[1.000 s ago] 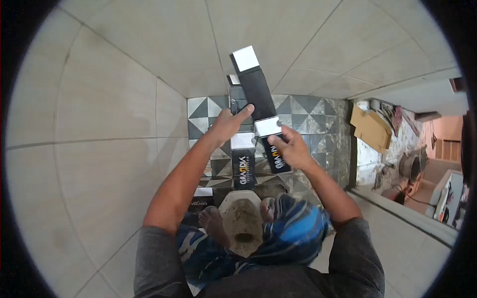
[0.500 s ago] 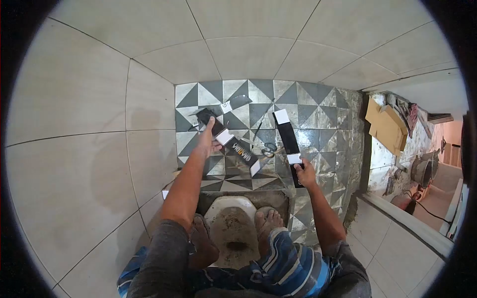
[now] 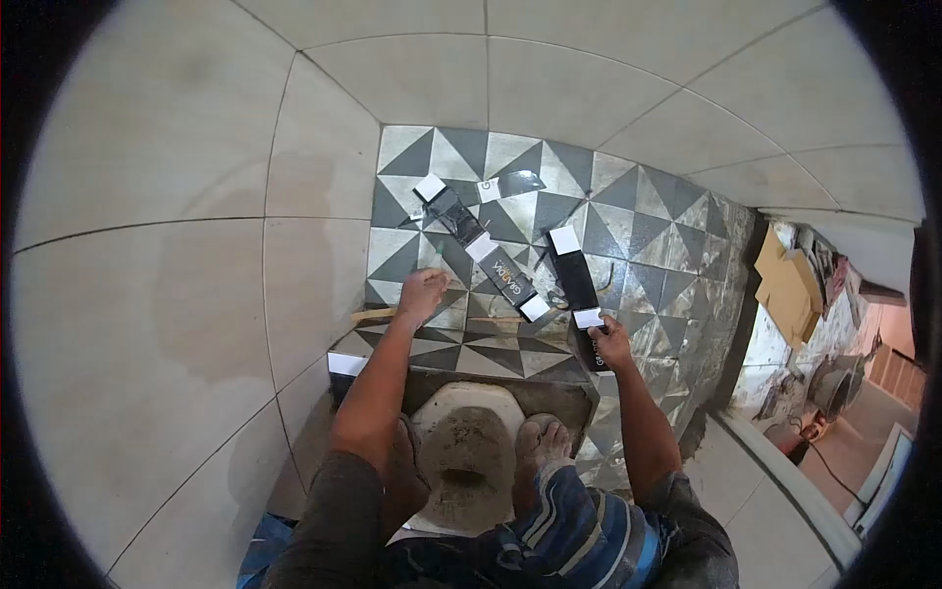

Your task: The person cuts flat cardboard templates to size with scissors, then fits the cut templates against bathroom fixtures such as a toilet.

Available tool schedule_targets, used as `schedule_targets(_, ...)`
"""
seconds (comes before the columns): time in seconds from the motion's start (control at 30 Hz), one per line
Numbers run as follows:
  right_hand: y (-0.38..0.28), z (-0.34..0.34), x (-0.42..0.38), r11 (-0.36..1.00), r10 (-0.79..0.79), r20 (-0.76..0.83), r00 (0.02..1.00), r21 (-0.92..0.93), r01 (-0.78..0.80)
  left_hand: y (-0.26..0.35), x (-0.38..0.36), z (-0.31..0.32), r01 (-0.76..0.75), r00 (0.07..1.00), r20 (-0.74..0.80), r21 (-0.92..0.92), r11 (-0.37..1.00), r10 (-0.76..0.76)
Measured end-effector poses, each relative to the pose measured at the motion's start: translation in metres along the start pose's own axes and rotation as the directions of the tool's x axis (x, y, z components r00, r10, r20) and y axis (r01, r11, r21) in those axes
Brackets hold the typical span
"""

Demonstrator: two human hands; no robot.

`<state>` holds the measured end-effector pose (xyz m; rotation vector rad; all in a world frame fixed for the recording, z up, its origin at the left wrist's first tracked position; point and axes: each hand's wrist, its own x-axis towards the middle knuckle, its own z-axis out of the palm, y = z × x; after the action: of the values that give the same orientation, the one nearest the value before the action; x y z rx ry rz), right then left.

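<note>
My right hand grips the lower end of a long black cardboard box sleeve with white end panels, thumb on top near a white band. A second, similar black-and-white box sleeve, with "GRANDIA"-like lettering, lies diagonally on the patterned tile floor. My left hand hovers to the left of that second sleeve, apart from it, with nothing visible in its loosely spread fingers. Behind the sleeves lies a dark scrap with a white label. Scissors are partly hidden beside the held sleeve.
Between my feet is a dirty squat toilet pan, set in a raised step. A wooden strip lies by the left wall, above a white-and-black piece. Brown cardboard and a bucket stand beyond the doorway at right.
My left hand has let go of the lettered sleeve and drawn back toward me; that sleeve now lies on the floor. My right hand still holds its sleeve. The view has turned slightly.
</note>
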<state>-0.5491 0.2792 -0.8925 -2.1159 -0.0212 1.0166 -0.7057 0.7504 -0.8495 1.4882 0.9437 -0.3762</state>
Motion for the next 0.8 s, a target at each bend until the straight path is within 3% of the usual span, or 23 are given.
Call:
schedule_targets(0.03, 0.001, 0.000, 0.007, 0.996, -0.030, -0.008, 1.000, -0.085, 0.029, -0.003, 0.001, -0.002, -0.102, 0.994, -0.029, 0.098, 0.990, 0.106)
schedule_targets(0.07, 0.002, 0.001, 0.014, 0.984, -0.059, -0.014, 0.998, -0.169, 0.056, -0.007, 0.000, -0.004, -0.097, 0.994, -0.035, 0.090, 0.991, 0.101)
schedule_targets(0.13, 0.014, 0.002, 0.036, 0.986, -0.079, 0.037, 0.996, -0.147, 0.083, -0.008, -0.010, -0.003, -0.229, 0.955, -0.035, 0.545, 0.806, 0.295)
schedule_targets(0.17, 0.019, 0.002, 0.048, 0.987, -0.097, 0.079, 0.992, -0.117, 0.106, -0.009, -0.016, 0.000, -0.222, 0.957, -0.041, 0.540, 0.812, 0.288)
schedule_targets(0.2, -0.027, -0.003, 0.037, 0.957, -0.022, 0.065, 0.998, -0.288, 0.040, -0.010, -0.023, 0.005, -0.201, 0.947, -0.120, 0.502, 0.841, 0.298)
schedule_targets(0.23, -0.061, -0.004, 0.033, 0.955, -0.016, 0.070, 0.997, -0.293, 0.036, -0.009, -0.031, 0.010, -0.183, 0.933, -0.197, 0.463, 0.867, 0.302)
schedule_targets(0.3, -0.110, -0.003, 0.026, 0.898, -0.156, 0.072, 0.985, -0.405, 0.172, 0.003, -0.055, 0.023, -0.208, 0.924, -0.202, 0.447, 0.870, 0.324)
schedule_targets(0.33, -0.137, -0.004, 0.018, 0.899, -0.147, 0.078, 0.986, -0.406, 0.166, 0.016, -0.070, 0.030, -0.239, 0.911, -0.208, 0.436, 0.868, 0.355)
schedule_targets(0.37, -0.165, -0.005, 0.010, 0.860, -0.209, 0.210, 0.955, -0.426, 0.282, 0.038, -0.086, 0.037, -0.233, 0.913, -0.208, 0.435, 0.870, 0.349)
schedule_targets(0.4, -0.189, -0.005, 0.001, 0.812, -0.262, 0.341, 0.903, -0.428, 0.397, 0.066, -0.105, 0.045, -0.330, 0.859, -0.197, 0.492, 0.806, 0.472)
schedule_targets(0.43, -0.207, -0.004, -0.008, 0.814, -0.256, 0.344, 0.903, -0.427, 0.394, 0.092, -0.124, 0.051, -0.417, 0.791, -0.176, 0.546, 0.727, 0.586)
schedule_targets(0.47, -0.222, -0.002, -0.016, 0.757, -0.273, 0.464, 0.843, -0.437, 0.486, 0.119, -0.140, 0.055, -0.415, 0.792, -0.175, 0.548, 0.727, 0.584)
schedule_targets(0.53, -0.256, 0.001, -0.029, 0.689, -0.275, 0.651, 0.708, -0.379, 0.617, 0.156, -0.162, 0.061, -0.553, 0.549, 0.046, 0.769, 0.321, 0.835)
schedule_targets(0.57, -0.269, 0.001, -0.038, 0.687, -0.286, 0.645, 0.708, -0.377, 0.621, 0.153, -0.164, 0.063, -0.553, 0.541, 0.051, 0.773, 0.310, 0.839)
schedule_targets(0.63, -0.292, -0.003, -0.058, 0.653, -0.293, 0.711, 0.640, -0.340, 0.677, 0.149, -0.169, 0.068, -0.620, 0.712, 0.272, 0.678, 0.396, 0.648)
schedule_targets(0.67, -0.300, -0.006, -0.066, 0.665, -0.273, 0.674, 0.686, -0.384, 0.641, 0.154, -0.170, 0.064, -0.508, 0.853, 0.299, 0.668, 0.544, 0.429)
schedule_targets(0.7, -0.309, -0.014, -0.073, 0.663, -0.283, 0.668, 0.689, -0.383, 0.643, 0.158, -0.172, 0.054, -0.512, 0.849, 0.301, 0.673, 0.534, 0.435)
schedule_targets(0.77, -0.320, -0.033, -0.081, 0.713, -0.205, 0.627, 0.751, -0.431, 0.554, 0.161, -0.180, 0.024, -0.576, 0.817, 0.349, 0.494, 0.651, 0.459)
schedule_targets(0.8, -0.307, -0.042, -0.079, 0.716, -0.312, 0.596, 0.740, -0.364, 0.595, 0.166, -0.187, 0.010, -0.580, 0.815, 0.354, 0.496, 0.646, 0.459)
